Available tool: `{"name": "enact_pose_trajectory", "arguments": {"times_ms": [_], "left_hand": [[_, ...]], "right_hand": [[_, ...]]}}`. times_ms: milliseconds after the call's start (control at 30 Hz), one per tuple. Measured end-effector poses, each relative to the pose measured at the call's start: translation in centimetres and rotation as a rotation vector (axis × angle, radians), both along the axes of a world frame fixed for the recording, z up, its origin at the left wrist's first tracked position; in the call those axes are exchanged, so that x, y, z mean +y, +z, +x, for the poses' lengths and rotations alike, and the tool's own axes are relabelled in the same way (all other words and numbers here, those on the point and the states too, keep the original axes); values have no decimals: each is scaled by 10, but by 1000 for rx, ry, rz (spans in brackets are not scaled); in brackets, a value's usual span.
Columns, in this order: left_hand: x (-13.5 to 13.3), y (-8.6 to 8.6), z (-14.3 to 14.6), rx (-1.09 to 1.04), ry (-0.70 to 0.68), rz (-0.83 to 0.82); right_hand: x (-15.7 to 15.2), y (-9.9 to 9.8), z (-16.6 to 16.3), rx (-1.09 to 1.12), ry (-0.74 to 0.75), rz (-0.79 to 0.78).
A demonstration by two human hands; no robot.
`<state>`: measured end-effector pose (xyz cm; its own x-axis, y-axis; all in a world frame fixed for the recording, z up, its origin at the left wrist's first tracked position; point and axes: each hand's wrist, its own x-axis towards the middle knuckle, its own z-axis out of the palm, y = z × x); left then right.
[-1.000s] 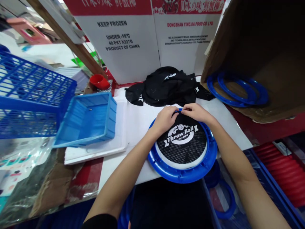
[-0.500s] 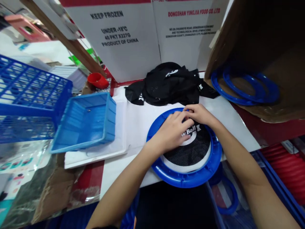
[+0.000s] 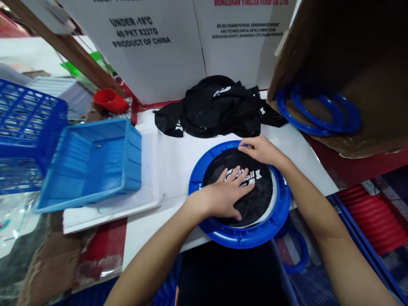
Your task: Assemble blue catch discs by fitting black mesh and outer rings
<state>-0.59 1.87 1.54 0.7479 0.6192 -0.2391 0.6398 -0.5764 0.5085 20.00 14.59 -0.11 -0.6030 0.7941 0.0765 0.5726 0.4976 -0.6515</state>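
A blue plastic ring (image 3: 204, 170) lies on the white tabletop (image 3: 174, 161) near its front edge. A black mesh net (image 3: 255, 199) with a white "Throw Ball" logo is spread inside the ring. My left hand (image 3: 225, 195) lies flat on the net's middle, fingers stretched out over the logo. My right hand (image 3: 259, 148) pinches the net's edge at the ring's far rim. A heap of more black mesh nets (image 3: 216, 106) sits just behind the ring.
A light blue tray (image 3: 91, 163) and a darker blue lattice crate (image 3: 24, 123) stand at left. A brown cardboard box (image 3: 366, 85) at right holds blue rings (image 3: 318, 110). White printed cartons (image 3: 159, 46) form the back wall. A red cup (image 3: 110, 100) sits back left.
My left hand has left the far rim and come down flat on the net's middle. My right hand stays pinching at the far rim. The view has tilted down slightly.
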Motion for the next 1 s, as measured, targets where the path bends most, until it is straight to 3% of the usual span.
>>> {"name": "enact_pose_trajectory", "arguments": {"times_ms": [100, 200, 267, 433, 667, 1000], "left_hand": [[20, 8, -7, -159, 123, 70], [51, 8, -16, -310, 426, 290], [70, 3, -20, -358, 557, 332], [92, -10, -18, -382, 582, 199], [93, -15, -18, -454, 696, 118], [96, -22, -23, -475, 718, 57]], "right_hand": [[0, -1, 0, -1, 22, 25], [2, -5, 0, -11, 62, 48], [3, -8, 0, -18, 64, 62], [4, -10, -2, -2, 53, 38], [5, -8, -4, 24, 56, -30], [7, -7, -11, -17, 40, -34]]}}
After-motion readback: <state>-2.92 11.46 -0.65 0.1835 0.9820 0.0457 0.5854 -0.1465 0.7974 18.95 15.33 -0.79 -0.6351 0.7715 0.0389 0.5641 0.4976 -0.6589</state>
